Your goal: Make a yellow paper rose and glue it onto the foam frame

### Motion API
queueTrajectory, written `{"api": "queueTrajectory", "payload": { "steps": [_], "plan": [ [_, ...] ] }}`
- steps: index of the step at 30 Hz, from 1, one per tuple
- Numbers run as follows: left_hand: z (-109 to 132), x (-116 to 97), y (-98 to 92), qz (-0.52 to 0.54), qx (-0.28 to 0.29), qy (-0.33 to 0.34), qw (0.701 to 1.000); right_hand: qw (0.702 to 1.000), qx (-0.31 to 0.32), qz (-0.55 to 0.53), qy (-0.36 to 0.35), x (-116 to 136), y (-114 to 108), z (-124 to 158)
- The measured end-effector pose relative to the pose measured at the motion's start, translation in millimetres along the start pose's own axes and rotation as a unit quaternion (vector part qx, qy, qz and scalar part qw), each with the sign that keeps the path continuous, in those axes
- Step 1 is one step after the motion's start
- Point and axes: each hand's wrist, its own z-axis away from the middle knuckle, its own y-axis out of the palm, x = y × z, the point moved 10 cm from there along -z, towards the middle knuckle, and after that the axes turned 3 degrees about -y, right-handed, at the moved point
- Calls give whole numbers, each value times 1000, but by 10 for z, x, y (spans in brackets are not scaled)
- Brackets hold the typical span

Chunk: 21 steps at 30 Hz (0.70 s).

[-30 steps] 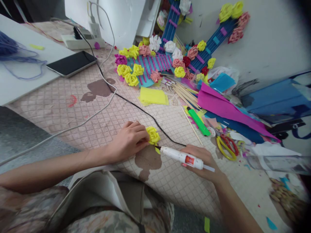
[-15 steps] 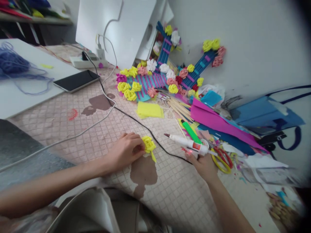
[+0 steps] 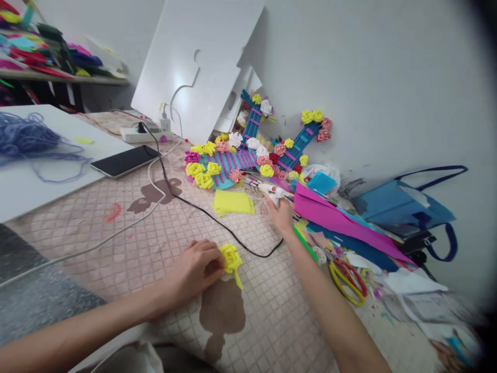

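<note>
Between the thumb and fingers of my left hand [image 3: 202, 263] is a yellow paper flower [image 3: 231, 258], its loose tail of paper hanging toward a dark stain on the tabletop. My right hand [image 3: 282, 213] reaches far forward, closed around a white glue gun [image 3: 271, 191]. The gun lies beside the wooden sticks and close to the decorated blue letter shapes [image 3: 243, 161], which carry paper flowers in yellow, white, pink and red. A stack of yellow paper [image 3: 233, 202] rests just left of my right hand.
A black cord [image 3: 202, 211] and a white cable [image 3: 116, 233] cross the table. A phone [image 3: 126, 161] lies at the left, near a power strip [image 3: 134, 135] and purple yarn [image 3: 29, 137]. Scissors [image 3: 347, 282], magenta paper [image 3: 341, 223] and a blue bag [image 3: 404, 194] are on the right.
My right hand has carried the glue gun forward and left, toward the sticks and letter shapes. My left hand still holds the yellow flower. The view has tilted up a little.
</note>
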Motion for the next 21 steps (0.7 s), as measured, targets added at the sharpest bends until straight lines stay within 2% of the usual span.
{"api": "queueTrajectory", "payload": {
  "steps": [4, 11, 21],
  "plan": [
    [8, 5, 11, 11, 7, -4, 1000, 1000, 7, -1, -12, -41, 158, -14],
    [15, 3, 8, 6, 2, 6, 1000, 1000, 4, -15, -10, -135, 57, 29],
    [14, -24, -8, 6, 3, 15, 1000, 999, 22, -21, -9, -111, 122, 31]
  ]
}}
